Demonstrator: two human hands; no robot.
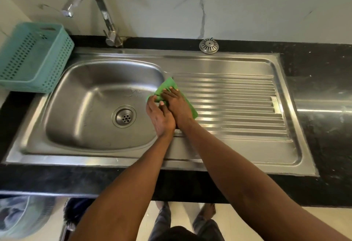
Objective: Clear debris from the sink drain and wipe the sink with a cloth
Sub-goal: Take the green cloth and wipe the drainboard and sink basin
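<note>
A steel sink (80, 119) with a round drain (124, 116) fills the middle of the view. A green cloth (168, 86) lies on the ridge between the basin and the ribbed drainboard (234, 105). My right hand (178, 105) lies flat on the cloth, fingers spread. My left hand (159, 117) sits just beside it, over the basin's right edge, its fingertips pinching the cloth's left end. No debris shows in the drain. A domed metal strainer cover (209, 46) sits on the counter behind the drainboard.
A curved chrome tap (106, 18) stands behind the basin. A teal perforated basket (32, 58) rests at the left on the black counter (323, 65). A marble wall rises behind. Below the counter edge I see my feet on a pale floor.
</note>
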